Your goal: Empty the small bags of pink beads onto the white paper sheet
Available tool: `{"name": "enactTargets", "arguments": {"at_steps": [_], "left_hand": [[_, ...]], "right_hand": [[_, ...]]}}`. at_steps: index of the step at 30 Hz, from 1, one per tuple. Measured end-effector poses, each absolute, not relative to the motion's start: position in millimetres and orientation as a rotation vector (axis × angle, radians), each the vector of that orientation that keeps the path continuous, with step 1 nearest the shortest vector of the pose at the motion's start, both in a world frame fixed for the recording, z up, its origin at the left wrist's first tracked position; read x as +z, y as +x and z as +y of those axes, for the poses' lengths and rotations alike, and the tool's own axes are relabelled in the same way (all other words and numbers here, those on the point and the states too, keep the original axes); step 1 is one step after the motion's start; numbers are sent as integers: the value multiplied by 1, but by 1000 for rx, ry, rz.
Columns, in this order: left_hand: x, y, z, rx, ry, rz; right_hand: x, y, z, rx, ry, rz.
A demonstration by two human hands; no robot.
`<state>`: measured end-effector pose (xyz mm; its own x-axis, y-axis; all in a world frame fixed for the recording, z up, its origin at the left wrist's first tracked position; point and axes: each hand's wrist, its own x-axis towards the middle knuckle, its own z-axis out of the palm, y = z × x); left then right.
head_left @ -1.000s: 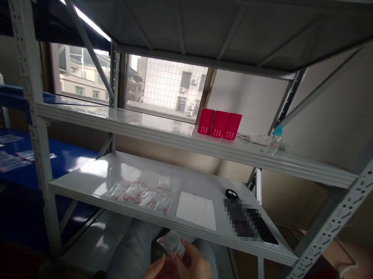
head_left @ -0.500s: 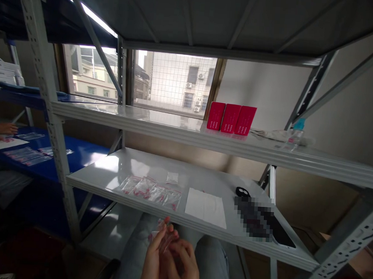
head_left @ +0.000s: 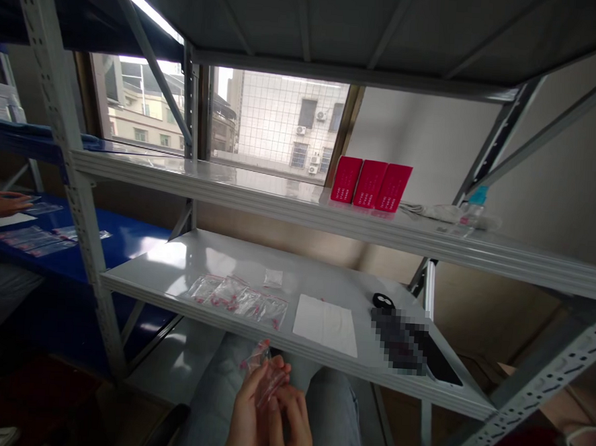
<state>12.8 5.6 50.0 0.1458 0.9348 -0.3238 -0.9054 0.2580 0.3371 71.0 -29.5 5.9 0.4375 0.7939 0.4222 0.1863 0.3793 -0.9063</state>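
Note:
Low in front of the shelf, over my lap, my left hand [head_left: 247, 408] and my right hand [head_left: 290, 421] are close together. Both have their fingers closed on a clear zip bag [head_left: 269, 386] with pinkish-red edging, crumpled between them. Part of the bag pokes up above the left fingers; its contents are hard to make out. Just beyond, at the front of the white shelf [head_left: 174, 269], lie several flat clear zip bags [head_left: 230, 294] with small red bits. To their right rests a white sheet of paper [head_left: 325, 324], and behind them a small whitish packet [head_left: 273, 278].
A black roundish object [head_left: 384, 300], a pixelated dark item and a black phone [head_left: 438, 358] lie at right. Red boxes [head_left: 371, 184] and a blue-capped bottle [head_left: 474, 207] stand on the upper shelf. At left, another person's hands [head_left: 1, 205] are over a blue shelf [head_left: 125, 239].
More of the clear bag shows between my hands, and my right hand has shifted slightly down. The view has moved a little. The other person's hands have risen from the paper.

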Motion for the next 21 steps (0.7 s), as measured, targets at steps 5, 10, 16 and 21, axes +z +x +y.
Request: {"name": "enactTargets", "arguments": {"at_steps": [5, 10, 16, 21], "left_hand": [[43, 19, 1, 1300, 73, 526], [39, 21, 0, 1286, 144, 538], [48, -1, 18, 1371, -9, 607], [32, -8, 20, 1298, -85, 574]], "right_hand": [[4, 76, -25, 482, -1190, -1161], [-3, 76, -20, 607, -1265, -1058], [-4, 74, -19, 865, -1219, -919], [5, 82, -17, 1011, -1163, -900]]}}
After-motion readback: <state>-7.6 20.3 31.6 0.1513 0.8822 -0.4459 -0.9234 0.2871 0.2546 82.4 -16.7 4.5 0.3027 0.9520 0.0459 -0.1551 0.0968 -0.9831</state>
